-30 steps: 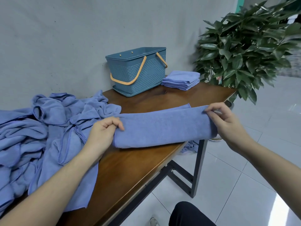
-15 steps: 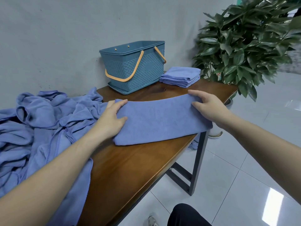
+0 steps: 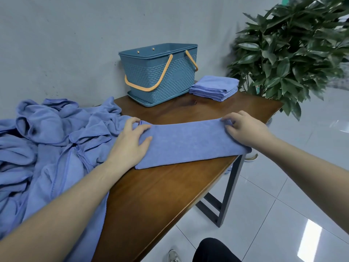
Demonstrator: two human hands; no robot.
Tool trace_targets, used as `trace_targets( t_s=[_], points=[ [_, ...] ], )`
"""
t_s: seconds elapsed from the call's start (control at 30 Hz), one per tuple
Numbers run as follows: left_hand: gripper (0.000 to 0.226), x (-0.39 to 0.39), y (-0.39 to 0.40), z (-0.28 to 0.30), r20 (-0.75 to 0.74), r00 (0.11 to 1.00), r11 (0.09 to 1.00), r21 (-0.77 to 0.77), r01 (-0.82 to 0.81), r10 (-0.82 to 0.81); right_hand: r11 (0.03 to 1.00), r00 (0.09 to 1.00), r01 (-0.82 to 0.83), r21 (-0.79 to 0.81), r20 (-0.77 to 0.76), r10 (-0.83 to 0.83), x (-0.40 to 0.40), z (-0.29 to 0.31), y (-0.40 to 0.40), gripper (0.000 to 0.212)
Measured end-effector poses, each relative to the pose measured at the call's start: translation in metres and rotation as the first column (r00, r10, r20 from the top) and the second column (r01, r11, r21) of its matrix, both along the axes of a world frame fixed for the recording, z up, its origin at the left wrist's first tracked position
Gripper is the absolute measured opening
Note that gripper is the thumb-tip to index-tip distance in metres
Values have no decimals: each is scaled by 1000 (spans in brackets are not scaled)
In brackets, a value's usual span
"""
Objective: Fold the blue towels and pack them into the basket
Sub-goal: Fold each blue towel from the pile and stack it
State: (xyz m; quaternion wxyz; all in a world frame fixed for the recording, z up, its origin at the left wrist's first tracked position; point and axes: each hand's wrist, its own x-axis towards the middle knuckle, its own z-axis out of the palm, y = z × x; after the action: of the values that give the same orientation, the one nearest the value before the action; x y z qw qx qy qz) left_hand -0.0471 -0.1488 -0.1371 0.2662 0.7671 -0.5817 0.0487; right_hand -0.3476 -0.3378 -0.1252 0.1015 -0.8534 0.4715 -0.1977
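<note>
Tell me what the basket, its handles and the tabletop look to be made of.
The basket looks like moulded teal plastic: matte, with an embossed weave pattern and a perforated rim. Its handles seem smooth orange plastic, though rubber coating can't be ruled out. The tabletop appears to be dark brown wood or wood-look laminate with a glossy finish; faint grain and sheen show.

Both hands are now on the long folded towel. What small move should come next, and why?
Probably fold it across, bringing the end under the right hand over to the left hand. The towel lies flat as a long strip, longer than the folded stack beside the basket.
</note>
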Motion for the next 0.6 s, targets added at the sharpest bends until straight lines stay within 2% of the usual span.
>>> trace_targets(
  t_s=[0.1,0.2,0.23,0.33,0.4,0.5,0.57,0.6],
  points=[
    [39,1,15,2,50,996,995,-54,80,-77,998,995,-32,46,97,27,-13,-1,5,30],
    [40,-5,32,5,85,964,966,-25,256,-253,988,959,-138,75,258,114,-32,-5,19,25],
    [40,-6,37,3,87,951,954,-8,299,-298,983,944,-181,40,286,162,-39,-8,25,25],
    [45,-4,47,-6,27,936,935,58,350,-352,929,914,-338,-152,181,362,-62,-15,41,45],
    [49,-2,47,-8,19,933,931,75,357,-359,898,912,-386,-210,58,406,-76,-19,42,52],
    [52,-2,46,-7,54,926,926,85,368,-373,845,915,-394,-361,-61,400,-82,-22,38,34],
    [51,-2,46,-6,63,926,927,86,366,-372,835,932,-336,-436,-24,362,-80,-18,39,25],
    [50,-3,47,-6,55,929,929,83,360,-365,873,946,-287,-394,26,323,-78,-12,43,27]
  ],
)
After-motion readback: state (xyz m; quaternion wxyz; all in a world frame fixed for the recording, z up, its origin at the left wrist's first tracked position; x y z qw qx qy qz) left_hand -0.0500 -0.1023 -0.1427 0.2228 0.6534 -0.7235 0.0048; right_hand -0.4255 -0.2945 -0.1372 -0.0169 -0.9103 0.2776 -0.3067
